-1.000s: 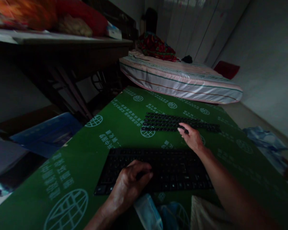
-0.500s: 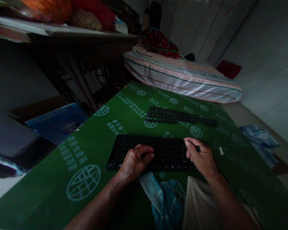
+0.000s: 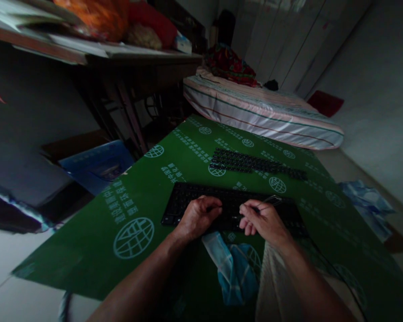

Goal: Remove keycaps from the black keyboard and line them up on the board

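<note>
A black keyboard (image 3: 183, 202) lies on a green mat (image 3: 137, 197) printed with white globes. My left hand (image 3: 199, 218) rests on the keyboard's middle with its fingers curled in and thumb against forefinger; what it pinches is hidden. My right hand (image 3: 262, 220) is beside it over the keys, closed in a pinch on a thin shiny tool (image 3: 272, 199) that points away from me. Farther out on the mat lie rows of loose black keycaps (image 3: 251, 163), untouched by either hand.
A striped mattress (image 3: 262, 112) lies beyond the mat. A dark table (image 3: 127, 56) piled with things stands at the left, with a blue box (image 3: 97, 163) below it. Blue checked cloth (image 3: 237, 268) lies in my lap, and crumpled blue cloth (image 3: 367, 201) on the floor at the right.
My right hand came back from the far keycap rows to the keyboard, now pinching the thin tool beside my left hand. The view shifted, and the left hand stayed on the keys.
</note>
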Available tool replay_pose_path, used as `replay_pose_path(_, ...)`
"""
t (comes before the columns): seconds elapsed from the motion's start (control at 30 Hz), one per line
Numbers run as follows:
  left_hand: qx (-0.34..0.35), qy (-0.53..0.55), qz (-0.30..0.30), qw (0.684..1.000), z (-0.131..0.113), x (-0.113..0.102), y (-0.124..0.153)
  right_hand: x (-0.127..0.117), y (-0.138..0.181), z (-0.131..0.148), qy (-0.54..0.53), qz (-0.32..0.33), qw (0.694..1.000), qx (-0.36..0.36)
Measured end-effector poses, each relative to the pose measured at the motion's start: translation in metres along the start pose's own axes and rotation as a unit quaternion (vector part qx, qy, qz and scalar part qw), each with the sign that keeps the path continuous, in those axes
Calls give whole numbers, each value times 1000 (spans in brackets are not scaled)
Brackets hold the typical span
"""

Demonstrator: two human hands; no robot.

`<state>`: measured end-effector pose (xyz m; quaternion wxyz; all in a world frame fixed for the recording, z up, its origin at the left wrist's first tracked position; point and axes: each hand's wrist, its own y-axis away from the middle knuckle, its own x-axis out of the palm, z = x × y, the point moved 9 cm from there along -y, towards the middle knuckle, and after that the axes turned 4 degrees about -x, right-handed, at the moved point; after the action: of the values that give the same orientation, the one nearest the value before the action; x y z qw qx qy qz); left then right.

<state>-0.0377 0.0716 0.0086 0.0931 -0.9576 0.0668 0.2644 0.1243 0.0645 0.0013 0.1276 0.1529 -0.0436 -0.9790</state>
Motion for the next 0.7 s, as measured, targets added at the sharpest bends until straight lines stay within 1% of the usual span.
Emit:
replay_pose_path(0.13, 4, 1, 7, 1000, -2, 1, 0, 4, -5, -4, 32, 4, 999, 6)
replay_pose_path(0.27, -3, -8, 4, 1000, -2, 0, 1, 8, -6, 4, 81, 11, 997, 1)
replay_pose_path(0.43, 7, -3, 9, 1000, -3, 1, 1, 12, -7, 16, 122, 6, 992, -17)
replay_pose_path(0.7, 11, -12, 22, 1000, -3, 3, 0, 18, -15, 20, 175, 21, 983, -52)
